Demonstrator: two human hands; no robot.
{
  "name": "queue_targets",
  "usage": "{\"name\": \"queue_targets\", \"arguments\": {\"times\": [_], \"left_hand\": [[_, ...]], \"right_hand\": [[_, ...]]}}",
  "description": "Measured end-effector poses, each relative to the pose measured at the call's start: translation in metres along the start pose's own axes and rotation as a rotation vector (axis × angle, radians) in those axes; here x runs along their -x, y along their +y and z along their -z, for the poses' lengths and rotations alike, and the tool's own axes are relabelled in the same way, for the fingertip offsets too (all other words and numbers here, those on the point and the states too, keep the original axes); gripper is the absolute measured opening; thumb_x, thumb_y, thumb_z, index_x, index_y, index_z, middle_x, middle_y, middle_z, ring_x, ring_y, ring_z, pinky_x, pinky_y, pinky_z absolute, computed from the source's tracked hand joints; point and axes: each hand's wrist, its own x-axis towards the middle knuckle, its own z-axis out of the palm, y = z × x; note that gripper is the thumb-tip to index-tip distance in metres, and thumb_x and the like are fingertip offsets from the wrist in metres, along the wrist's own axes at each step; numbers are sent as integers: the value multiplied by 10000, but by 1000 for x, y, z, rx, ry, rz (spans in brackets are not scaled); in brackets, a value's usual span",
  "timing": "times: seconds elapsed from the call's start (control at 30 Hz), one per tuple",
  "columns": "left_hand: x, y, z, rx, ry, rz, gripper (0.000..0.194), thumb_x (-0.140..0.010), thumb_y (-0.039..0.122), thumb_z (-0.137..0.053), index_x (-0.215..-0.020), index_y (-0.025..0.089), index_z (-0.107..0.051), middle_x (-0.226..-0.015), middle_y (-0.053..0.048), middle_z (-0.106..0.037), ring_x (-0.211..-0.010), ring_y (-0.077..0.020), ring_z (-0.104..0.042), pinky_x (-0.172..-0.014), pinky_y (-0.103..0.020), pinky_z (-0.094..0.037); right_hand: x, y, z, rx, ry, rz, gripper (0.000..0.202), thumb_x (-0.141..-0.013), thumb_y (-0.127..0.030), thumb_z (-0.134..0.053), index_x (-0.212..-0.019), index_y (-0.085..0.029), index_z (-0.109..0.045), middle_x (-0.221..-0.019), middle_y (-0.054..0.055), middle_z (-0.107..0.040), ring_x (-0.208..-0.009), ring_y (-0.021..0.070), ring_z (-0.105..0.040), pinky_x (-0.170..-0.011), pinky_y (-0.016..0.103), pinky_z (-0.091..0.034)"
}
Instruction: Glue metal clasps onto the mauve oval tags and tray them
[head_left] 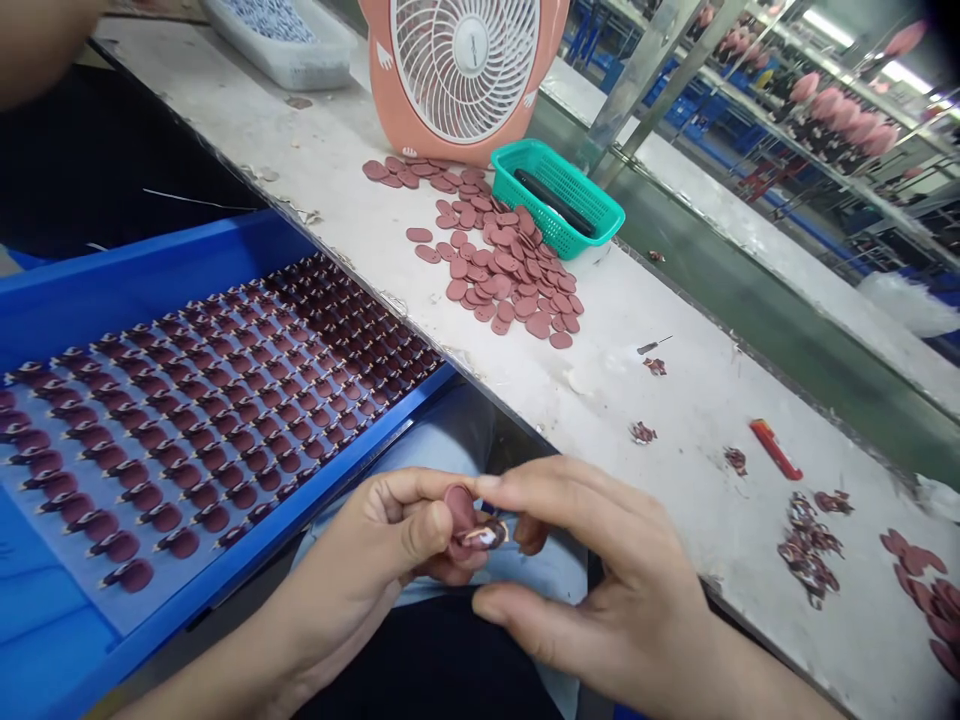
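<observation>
My left hand point(367, 560) pinches a reddish-brown oval disc point(459, 507) between thumb and fingers, above my lap. A small glossy brown-and-white painted piece point(486, 536) sits against the disc's lower right side; whether it is fixed there I cannot tell. My right hand point(622, 560) is beside it with thumb and index finger spread apart. The right index fingertip reaches the disc's upper edge, and the other right fingers curl partly out of sight behind. To the left, a blue tray point(390, 432) holds rows of similar discs with small painted pieces on them.
On the worktable point(600, 400) lie a heap of oval discs point(510, 270), a green basket point(555, 165) with a black item, small painted pieces point(810, 550), a red tool point(776, 449), a needle-tipped piece point(654, 345) and more discs point(922, 580). An orange fan point(469, 60) stands behind.
</observation>
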Motion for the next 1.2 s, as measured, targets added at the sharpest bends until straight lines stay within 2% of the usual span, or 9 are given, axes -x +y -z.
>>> {"name": "queue_targets", "arguments": {"times": [0.07, 0.13, 0.27, 0.5, 0.73, 0.9, 1.2], "left_hand": [[0, 0, 1, 13, 4, 36, 275, -677, 453, -886, -764, 204, -808, -614, 6, -686, -575, -82, -621, -571, -145, -534], [-1, -1, 3, 13, -19, 60, 274, -713, 451, -863, -789, 192, -813, -619, -1, -678, -571, -83, -618, -566, -151, -542], [-2, -5, 5, 18, -17, 93, 226, -752, 394, -849, -816, 180, -814, -641, -5, -692, -572, -76, -630, -566, -141, -551], [0, -4, -1, 87, 33, 95, 258, -656, 327, -922, -808, 150, -811, -634, -4, -708, -561, -71, -634, -537, -124, -551], [-1, -3, -3, 121, 74, 110, 252, -599, 253, -951, -787, 158, -813, -635, -6, -720, -554, -76, -642, -540, -124, -552], [1, -2, -3, 116, 102, 98, 258, -598, 288, -955, -771, 163, -811, -623, -4, -722, -539, -73, -644, -533, -124, -552], [1, -1, 4, 94, 62, 111, 294, -653, 354, -923, -833, 153, -805, -638, 1, -690, -541, -66, -627, -551, -131, -571]], "right_hand": [[2, 1, 2, -4, 7, -28, 432, -799, -186, -802, -1192, -88, -651, -1003, 52, -719, -799, 84, -655, -700, 146, -580], [4, 3, 3, -2, -4, -48, 341, -854, -187, -751, -1177, -105, -675, -966, 50, -712, -749, 79, -645, -660, 153, -574], [6, 9, 1, -21, -20, -56, 171, -893, -144, -704, -1047, -83, -750, -871, 76, -725, -786, 97, -692, -719, 158, -579], [5, 11, -3, -40, 11, -45, 138, -861, -114, -733, -978, -48, -767, -822, 85, -733, -745, 90, -693, -715, 140, -572], [4, 11, -5, -18, 1, -32, 119, -864, -109, -721, -977, -120, -757, -819, 54, -725, -720, 100, -688, -682, 185, -588], [2, 12, -7, -39, -13, -32, 113, -860, -104, -720, -966, -109, -759, -815, 56, -719, -715, 95, -688, -687, 173, -586], [-1, 16, -9, -60, -42, -54, 100, -873, -154, -725, -959, -130, -770, -808, 53, -726, -703, 98, -690, -670, 179, -573]]}}
